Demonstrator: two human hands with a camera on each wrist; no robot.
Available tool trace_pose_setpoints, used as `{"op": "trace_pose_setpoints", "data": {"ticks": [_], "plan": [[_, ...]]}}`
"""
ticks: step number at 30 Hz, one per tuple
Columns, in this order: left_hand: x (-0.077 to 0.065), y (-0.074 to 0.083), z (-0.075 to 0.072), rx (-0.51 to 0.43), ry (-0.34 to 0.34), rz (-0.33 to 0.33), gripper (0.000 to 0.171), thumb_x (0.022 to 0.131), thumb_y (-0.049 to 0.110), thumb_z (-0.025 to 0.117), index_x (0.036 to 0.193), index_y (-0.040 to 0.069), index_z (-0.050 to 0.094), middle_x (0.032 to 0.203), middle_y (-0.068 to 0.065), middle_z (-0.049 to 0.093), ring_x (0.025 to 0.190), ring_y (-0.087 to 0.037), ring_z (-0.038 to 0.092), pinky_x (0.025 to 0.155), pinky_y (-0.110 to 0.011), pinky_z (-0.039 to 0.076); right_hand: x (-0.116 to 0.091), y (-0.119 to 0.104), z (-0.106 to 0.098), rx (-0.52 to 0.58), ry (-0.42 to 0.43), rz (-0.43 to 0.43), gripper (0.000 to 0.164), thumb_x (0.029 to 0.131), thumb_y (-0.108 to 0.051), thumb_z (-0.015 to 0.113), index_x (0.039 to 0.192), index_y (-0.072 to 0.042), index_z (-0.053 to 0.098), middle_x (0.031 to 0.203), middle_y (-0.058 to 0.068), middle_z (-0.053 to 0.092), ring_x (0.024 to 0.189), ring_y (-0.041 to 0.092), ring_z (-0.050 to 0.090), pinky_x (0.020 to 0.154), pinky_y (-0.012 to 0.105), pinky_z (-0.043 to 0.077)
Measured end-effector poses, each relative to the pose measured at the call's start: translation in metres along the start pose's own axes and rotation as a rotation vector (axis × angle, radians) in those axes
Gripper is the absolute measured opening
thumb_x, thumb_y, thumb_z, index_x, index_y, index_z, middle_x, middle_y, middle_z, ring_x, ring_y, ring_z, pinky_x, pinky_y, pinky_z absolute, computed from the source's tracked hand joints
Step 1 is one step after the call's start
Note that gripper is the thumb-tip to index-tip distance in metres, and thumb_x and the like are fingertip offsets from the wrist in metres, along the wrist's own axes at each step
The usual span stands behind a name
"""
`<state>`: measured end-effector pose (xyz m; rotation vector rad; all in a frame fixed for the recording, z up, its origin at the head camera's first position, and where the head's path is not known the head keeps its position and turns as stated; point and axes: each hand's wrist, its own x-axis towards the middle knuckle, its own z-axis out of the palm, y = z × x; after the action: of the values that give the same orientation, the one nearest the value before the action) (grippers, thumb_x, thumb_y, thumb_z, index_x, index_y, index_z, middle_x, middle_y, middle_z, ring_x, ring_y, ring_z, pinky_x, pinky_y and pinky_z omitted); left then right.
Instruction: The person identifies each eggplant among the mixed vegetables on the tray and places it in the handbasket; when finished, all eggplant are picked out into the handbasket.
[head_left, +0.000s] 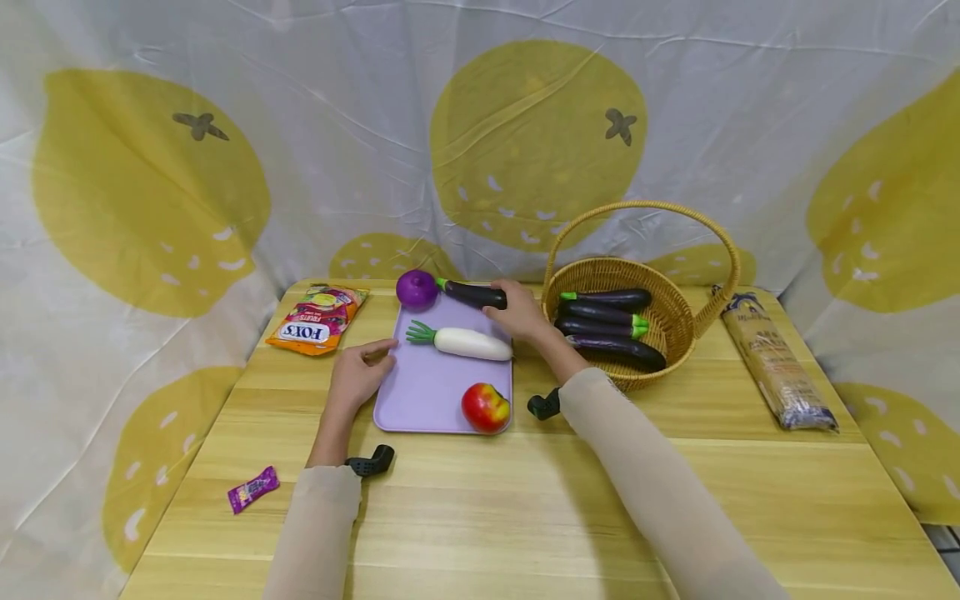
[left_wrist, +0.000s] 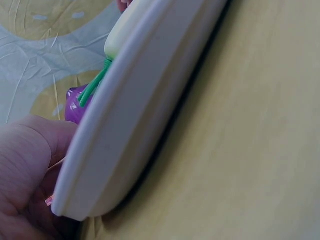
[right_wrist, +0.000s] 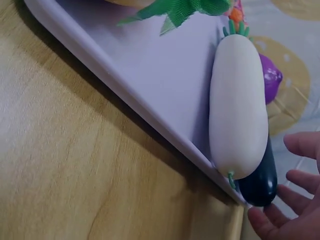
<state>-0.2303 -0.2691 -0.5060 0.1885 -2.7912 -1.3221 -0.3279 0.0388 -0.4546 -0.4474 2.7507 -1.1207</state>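
Observation:
A lilac tray [head_left: 427,398] holds a purple onion [head_left: 417,290], a dark eggplant [head_left: 472,294], a white radish [head_left: 471,343] with green leaves and a red-yellow apple [head_left: 485,408]. My right hand [head_left: 519,312] is at the eggplant's blunt end, over the tray's far right corner. In the right wrist view its fingers [right_wrist: 300,177] are spread, with the fingertips right at the eggplant [right_wrist: 258,186]. My left hand [head_left: 362,372] rests at the tray's left rim, thumb and forefinger apart. The left wrist view shows it beside the tray's outer wall [left_wrist: 115,130], some fingers hidden.
A wicker basket [head_left: 679,358] with a tall handle and several eggplants [head_left: 611,325] stands right of the tray. Farther right lies a long clear-and-brown packet [head_left: 780,358]. An orange candy bag [head_left: 318,318] lies back left, a small purple wrapper [head_left: 253,490] front left.

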Motion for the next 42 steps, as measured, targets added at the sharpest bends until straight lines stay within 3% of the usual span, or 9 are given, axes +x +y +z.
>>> {"op": "trace_pose_setpoints", "data": {"ticks": [3,12,18,24,31,34,37,40,42], "plan": [[0.000,0.000,0.000,0.009,0.001,0.001,0.035,0.096,0.024,0.067,0.130,0.023,0.074,0.134,-0.010,0.069,0.070,-0.019,0.049,0.066,-0.030,0.042,-0.001,0.000,0.003,-0.008,0.017,0.036,0.061,0.100,-0.027,0.063,0.154,-0.007,0.044,0.156,0.017,0.048,0.146,0.037,0.041,0.123,0.050,0.033],[-0.001,0.002,0.001,0.009,-0.007,-0.005,0.035,0.097,0.025,0.066,0.131,0.023,0.073,0.141,-0.009,0.066,0.085,-0.024,0.053,0.074,-0.032,0.043,-0.003,0.002,0.008,-0.051,0.009,0.091,0.059,0.102,-0.033,0.061,0.153,-0.008,0.047,0.150,0.016,0.056,0.141,0.035,0.049,0.120,0.047,0.039],[-0.001,0.003,0.001,-0.007,-0.007,-0.001,0.035,0.097,0.024,0.067,0.131,0.022,0.073,0.138,-0.010,0.068,0.072,-0.022,0.048,0.066,-0.031,0.041,-0.002,0.002,0.009,-0.064,0.013,0.083,0.052,0.103,-0.031,0.060,0.149,-0.007,0.053,0.144,0.017,0.061,0.135,0.035,0.053,0.116,0.046,0.042],[-0.003,0.002,0.000,-0.011,0.003,-0.002,0.035,0.096,0.023,0.068,0.130,0.021,0.074,0.132,-0.011,0.070,0.060,-0.017,0.045,0.060,-0.029,0.040,-0.002,0.002,0.011,-0.014,0.030,0.111,0.050,0.105,-0.025,0.058,0.151,-0.007,0.051,0.149,0.016,0.057,0.137,0.034,0.052,0.118,0.046,0.041],[-0.005,-0.002,-0.001,-0.015,-0.011,-0.017,0.036,0.095,0.025,0.067,0.131,0.023,0.073,0.136,-0.009,0.068,0.061,-0.018,0.045,0.061,-0.030,0.041,-0.006,-0.003,0.010,0.010,0.051,0.117,0.050,0.106,-0.025,0.056,0.152,-0.007,0.050,0.149,0.016,0.057,0.136,0.032,0.053,0.116,0.045,0.044],[-0.005,-0.002,-0.001,-0.016,-0.013,-0.023,0.036,0.095,0.026,0.067,0.131,0.023,0.073,0.136,-0.009,0.068,0.065,-0.024,0.048,0.064,-0.034,0.043,-0.010,-0.007,0.006,0.028,0.051,0.097,0.051,0.106,-0.025,0.055,0.153,-0.007,0.048,0.148,0.016,0.057,0.133,0.032,0.055,0.113,0.046,0.046],[-0.004,-0.001,-0.001,-0.010,-0.016,-0.024,0.036,0.096,0.026,0.067,0.132,0.023,0.073,0.139,-0.008,0.067,0.087,-0.028,0.059,0.077,-0.036,0.049,-0.015,-0.013,-0.001,0.035,0.051,0.058,0.051,0.105,-0.024,0.055,0.153,-0.006,0.047,0.149,0.017,0.055,0.132,0.032,0.055,0.113,0.047,0.046],[-0.003,0.000,-0.001,-0.011,-0.016,-0.013,0.036,0.096,0.026,0.066,0.132,0.023,0.072,0.142,-0.008,0.066,0.107,-0.028,0.060,0.089,-0.038,0.050,-0.022,-0.018,-0.011,0.035,0.056,0.015,0.051,0.105,-0.023,0.056,0.152,-0.005,0.047,0.151,0.016,0.053,0.132,0.031,0.053,0.114,0.046,0.044],[-0.003,0.001,-0.001,-0.023,-0.011,-0.006,0.036,0.096,0.024,0.066,0.132,0.022,0.073,0.142,-0.009,0.065,0.105,-0.028,0.059,0.087,-0.038,0.049,-0.028,-0.021,-0.017,0.040,0.059,-0.014,0.050,0.104,-0.022,0.057,0.151,-0.005,0.049,0.150,0.016,0.054,0.131,0.031,0.053,0.113,0.046,0.044]]}}
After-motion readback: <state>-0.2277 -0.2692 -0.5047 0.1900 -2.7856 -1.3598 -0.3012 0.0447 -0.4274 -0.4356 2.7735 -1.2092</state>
